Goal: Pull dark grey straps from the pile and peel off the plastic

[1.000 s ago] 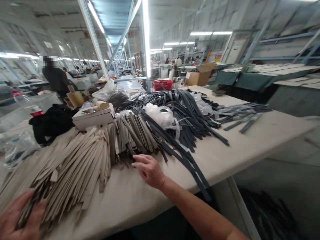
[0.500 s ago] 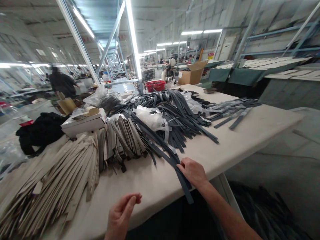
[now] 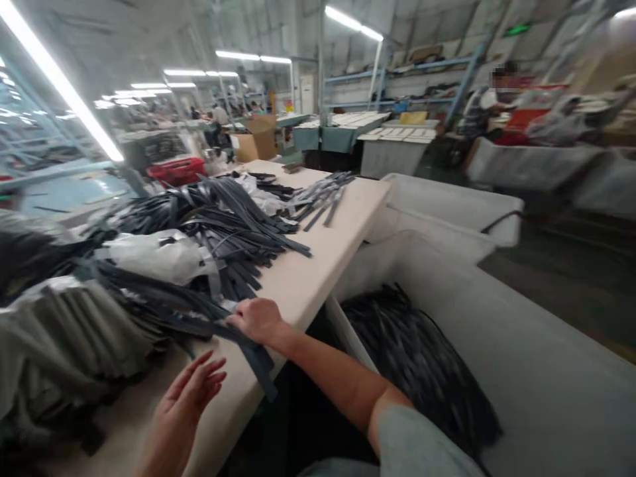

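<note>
My right hand is closed on a few long dark strips, whose ends stick out past the table edge. The far ends of these strips run back to the left, beside a crumpled white plastic bag. My left hand hovers over the tabletop, fingers stretched out and slightly apart, holding nothing. Near it on the left lies a thick bundle of grey-beige strips, blurred by motion. Behind the bag spreads a large heap of dark strips.
The pale table ends along its right edge. Below that edge stands a big white bin with a pile of dark strips inside. A red basket and a cardboard box are farther back. Another person works at the far right.
The view has swung to the right, bringing the white bin into sight. My left hand has gone from closed fingers to stretched ones. My right hand still grips the dark strips.
</note>
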`<action>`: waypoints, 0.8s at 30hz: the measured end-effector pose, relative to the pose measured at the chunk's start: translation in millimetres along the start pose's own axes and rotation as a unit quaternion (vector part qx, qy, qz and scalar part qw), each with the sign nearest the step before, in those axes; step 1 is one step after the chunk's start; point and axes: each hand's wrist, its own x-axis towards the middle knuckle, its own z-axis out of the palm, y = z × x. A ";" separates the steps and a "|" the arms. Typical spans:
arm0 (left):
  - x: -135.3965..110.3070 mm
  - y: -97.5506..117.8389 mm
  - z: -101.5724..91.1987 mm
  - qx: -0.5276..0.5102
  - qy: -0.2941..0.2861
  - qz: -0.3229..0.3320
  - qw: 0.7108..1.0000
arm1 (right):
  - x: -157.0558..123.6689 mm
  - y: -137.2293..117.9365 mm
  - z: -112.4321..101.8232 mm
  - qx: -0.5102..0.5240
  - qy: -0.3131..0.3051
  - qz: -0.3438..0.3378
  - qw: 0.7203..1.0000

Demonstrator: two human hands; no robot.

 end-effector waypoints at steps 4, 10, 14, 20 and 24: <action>18.6 38.8 22.4 -0.059 -0.043 -0.099 0.992 | -13.5 -14.6 -17.3 0.127 -0.009 -0.029 0.991; 46.4 121.1 60.0 -0.227 0.105 -0.066 0.966 | -97.1 19.4 -40.6 0.129 -0.013 -0.030 0.991; 58.8 144.8 55.3 -0.357 0.102 -0.003 0.929 | -175.6 108.0 -52.6 0.101 -0.086 0.086 0.987; 21.4 75.0 93.2 -0.257 -0.042 0.054 0.964 | -220.3 194.6 -41.6 0.214 -0.173 0.203 0.940; -29.2 6.3 134.7 -0.064 -0.294 0.009 0.953 | -186.8 144.9 -38.3 0.448 -0.079 0.144 0.879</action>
